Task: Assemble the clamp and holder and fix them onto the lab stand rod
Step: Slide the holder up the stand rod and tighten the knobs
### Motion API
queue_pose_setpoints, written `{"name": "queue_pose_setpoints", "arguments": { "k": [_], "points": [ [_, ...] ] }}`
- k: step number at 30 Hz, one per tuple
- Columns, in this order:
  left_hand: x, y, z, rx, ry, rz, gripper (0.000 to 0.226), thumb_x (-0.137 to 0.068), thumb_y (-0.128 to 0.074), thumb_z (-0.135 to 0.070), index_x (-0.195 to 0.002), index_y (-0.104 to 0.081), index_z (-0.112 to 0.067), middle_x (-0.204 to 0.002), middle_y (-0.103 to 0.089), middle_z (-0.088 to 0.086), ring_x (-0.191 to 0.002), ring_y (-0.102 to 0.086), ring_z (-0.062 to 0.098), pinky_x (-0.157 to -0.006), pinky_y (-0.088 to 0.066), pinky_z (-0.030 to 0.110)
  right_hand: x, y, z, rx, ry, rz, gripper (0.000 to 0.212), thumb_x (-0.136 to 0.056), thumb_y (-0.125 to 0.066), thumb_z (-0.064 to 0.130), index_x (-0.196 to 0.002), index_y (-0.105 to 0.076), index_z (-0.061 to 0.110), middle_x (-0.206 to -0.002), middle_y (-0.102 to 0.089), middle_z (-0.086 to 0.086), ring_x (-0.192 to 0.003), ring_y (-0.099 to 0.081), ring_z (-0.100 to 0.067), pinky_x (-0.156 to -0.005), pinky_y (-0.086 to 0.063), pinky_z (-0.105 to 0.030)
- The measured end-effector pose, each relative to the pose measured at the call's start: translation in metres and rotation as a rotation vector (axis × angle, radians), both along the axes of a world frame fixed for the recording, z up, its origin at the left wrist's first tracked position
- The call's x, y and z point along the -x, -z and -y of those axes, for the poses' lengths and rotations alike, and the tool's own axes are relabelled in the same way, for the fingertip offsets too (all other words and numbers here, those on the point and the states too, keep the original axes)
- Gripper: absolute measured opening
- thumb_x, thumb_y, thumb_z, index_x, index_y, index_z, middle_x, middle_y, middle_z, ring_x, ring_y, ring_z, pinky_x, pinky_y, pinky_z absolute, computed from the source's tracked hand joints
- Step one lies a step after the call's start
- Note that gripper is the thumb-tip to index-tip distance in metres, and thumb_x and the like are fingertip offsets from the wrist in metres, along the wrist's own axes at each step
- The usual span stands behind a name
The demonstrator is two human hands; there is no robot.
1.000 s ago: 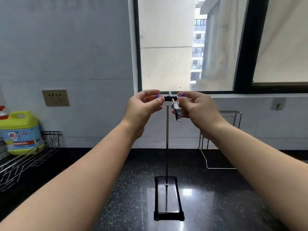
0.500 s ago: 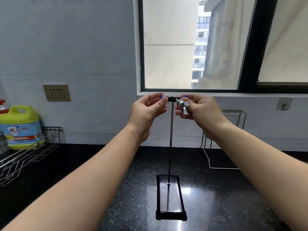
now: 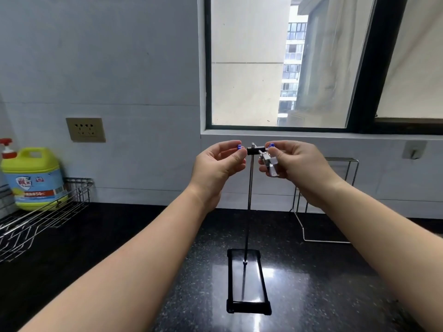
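Observation:
A thin steel rod (image 3: 250,188) rises from a black rectangular base (image 3: 248,281) on the dark counter. At the rod's top sits a small black holder (image 3: 253,150) with a blue screw knob at each end; the rod tip pokes up through it. My left hand (image 3: 219,168) pinches the left blue knob (image 3: 239,146) between thumb and fingers. My right hand (image 3: 297,167) grips the silver clamp (image 3: 269,164) that hangs from the holder's right side, with a finger by the right blue knob (image 3: 271,145).
A wire rack (image 3: 33,224) with a yellow detergent jug (image 3: 33,178) stands at the left. A bent wire stand (image 3: 328,202) leans by the wall at the right. A wall socket (image 3: 85,129) and a window ledge are behind.
The holder and clamp came down onto the rod's top, and the rod tip now shows through the holder. Both hands stayed on the knobs and clamp.

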State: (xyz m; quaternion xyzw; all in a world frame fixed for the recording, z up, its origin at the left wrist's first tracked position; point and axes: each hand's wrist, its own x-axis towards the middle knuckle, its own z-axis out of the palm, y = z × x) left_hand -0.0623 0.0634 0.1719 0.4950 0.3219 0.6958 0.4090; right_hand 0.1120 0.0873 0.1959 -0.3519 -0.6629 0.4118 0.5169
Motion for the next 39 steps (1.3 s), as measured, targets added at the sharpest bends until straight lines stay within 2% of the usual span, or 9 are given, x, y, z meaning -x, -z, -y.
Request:
{"name": "queue_pose_setpoints", "arguments": {
  "k": [4,9,14,19,22,27,33,37,39],
  "points": [
    [-0.003,0.023,0.003,0.038,0.010,0.016,0.017,-0.083,-0.072,-0.005,-0.099,-0.071,-0.011,-0.096,-0.072,0.008,-0.089,-0.068,0.021,-0.078,-0.057,0.029,0.000,0.027,0.007,0.067,-0.010,-0.062,0.028,-0.095,-0.057,0.010,-0.122,-0.061,0.002,-0.104,-0.069,-0.028,-0.087,-0.067,-0.034,-0.050,-0.050,-0.014],
    [-0.007,0.060,0.007,0.101,0.013,0.096,0.020,-0.082,-0.072,-0.003,-0.101,-0.071,-0.009,-0.094,-0.075,0.005,-0.090,-0.068,0.019,-0.079,-0.057,0.029,0.005,0.064,0.010,0.165,-0.036,-0.191,0.021,-0.095,-0.058,0.011,-0.115,-0.064,0.011,-0.100,-0.068,-0.021,-0.089,-0.064,-0.033,-0.062,-0.055,-0.024],
    [-0.010,0.083,0.008,0.122,0.041,0.230,0.023,-0.082,-0.068,0.004,-0.103,-0.070,-0.005,-0.092,-0.075,0.006,-0.090,-0.068,0.020,-0.083,-0.057,0.029,0.011,0.087,0.017,0.266,-0.054,-0.359,0.027,-0.095,-0.056,0.008,-0.122,-0.061,0.003,-0.095,-0.067,-0.015,-0.083,-0.062,-0.025,-0.045,-0.047,-0.013],
    [-0.007,0.086,0.003,0.084,0.056,0.233,0.028,-0.078,-0.071,-0.001,-0.106,-0.070,-0.004,-0.097,-0.073,0.009,-0.092,-0.068,0.021,-0.082,-0.056,0.028,0.014,0.098,0.010,0.293,-0.062,-0.472,0.021,-0.094,-0.059,0.008,-0.114,-0.066,0.009,-0.080,-0.072,-0.003,-0.068,-0.068,-0.009,-0.063,-0.056,-0.021],
    [-0.001,0.080,0.006,0.077,0.079,0.210,0.033,-0.081,-0.069,-0.010,-0.113,-0.066,-0.006,-0.101,-0.071,0.010,-0.092,-0.069,0.023,-0.082,-0.057,0.030,0.014,0.099,0.009,0.284,-0.083,-0.506,0.021,-0.093,-0.059,0.008,-0.113,-0.066,0.007,-0.080,-0.072,-0.003,-0.070,-0.069,-0.010,-0.069,-0.059,-0.026],
    [0.013,0.076,0.006,0.186,0.039,0.032,0.037,-0.092,-0.059,-0.037,-0.123,-0.058,-0.017,-0.120,-0.063,0.016,-0.094,-0.071,0.031,-0.085,-0.058,0.038,0.014,0.104,0.007,0.263,-0.100,-0.544,0.018,-0.093,-0.058,0.007,-0.108,-0.067,0.009,-0.074,-0.074,0.000,-0.067,-0.069,-0.007,-0.062,-0.056,-0.019],
    [0.010,0.079,0.007,0.285,0.051,-0.133,0.034,-0.095,-0.051,-0.045,-0.102,-0.067,-0.016,-0.086,-0.071,0.015,-0.073,-0.070,0.026,-0.073,-0.060,0.037,0.015,0.107,0.004,0.243,-0.077,-0.539,0.016,-0.092,-0.058,0.006,-0.102,-0.070,0.010,-0.073,-0.075,0.001,-0.068,-0.068,-0.006,-0.064,-0.055,-0.017],
    [0.007,0.083,0.007,0.267,0.054,-0.099,0.033,-0.094,-0.054,-0.041,-0.098,-0.069,-0.013,-0.078,-0.071,0.013,-0.070,-0.070,0.024,-0.069,-0.060,0.034,0.015,0.105,0.001,0.254,-0.046,-0.513,0.020,-0.091,-0.061,0.010,-0.109,-0.070,0.008,-0.089,-0.070,-0.011,-0.090,-0.060,-0.024,-0.095,-0.049,-0.041],
    [0.005,0.082,0.005,0.240,0.046,-0.093,0.032,-0.092,-0.057,-0.040,-0.094,-0.070,-0.011,-0.076,-0.071,0.012,-0.068,-0.068,0.022,-0.066,-0.059,0.030,0.015,0.104,0.001,0.264,-0.046,-0.511,0.021,-0.091,-0.061,0.009,-0.109,-0.070,0.007,-0.092,-0.067,-0.013,-0.091,-0.055,-0.028,-0.097,-0.046,-0.043]
  ]
}}
